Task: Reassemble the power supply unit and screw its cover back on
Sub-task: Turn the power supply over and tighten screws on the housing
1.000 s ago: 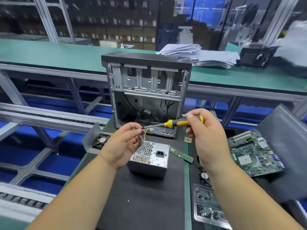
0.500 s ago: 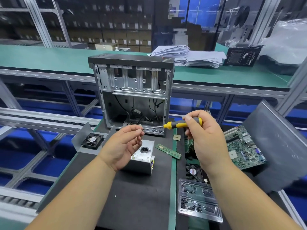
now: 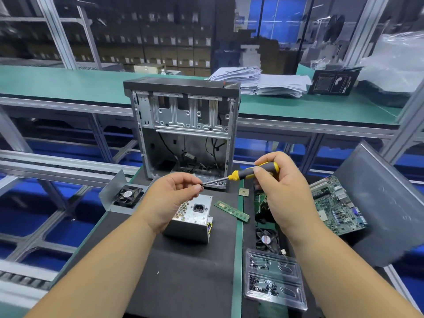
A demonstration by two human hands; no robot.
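Screwdriver [image 3: 250, 174] held above the bench, its long axis running from about 2 o'clock down to 8 o'clock: the yellow-and-black handle is up at the right, the thin metal shaft slants down to the left. The right hand [image 3: 284, 191] has thumb and fingers curled round the handle. The left hand [image 3: 171, 198] pinches its thumb and forefinger together at the very tip of the shaft (whether a screw sits between them is too small to tell).

Directly below the left hand, at 6 o'clock from it, the power supply unit [image 3: 192, 218] rests on the black mat [image 3: 183, 283]. It is a grey metal box, tilted so that the face with the honeycomb vent and the black mains socket looks up towards the camera; coloured wires show at its lower right corner. Neither hand touches it.

At 12 o'clock from the unit stands the open computer case [image 3: 183, 125], upright, its open side facing the camera. At 9 o'clock lies a black fan [image 3: 127, 196] in a bent metal bracket. At 3 o'clock lies a green memory stick [image 3: 231, 211], its length running roughly 10 to 4 o'clock, and further on a motherboard [image 3: 337, 207]. A clear plastic tray [image 3: 275, 278] holding small parts lies at 5 o'clock.
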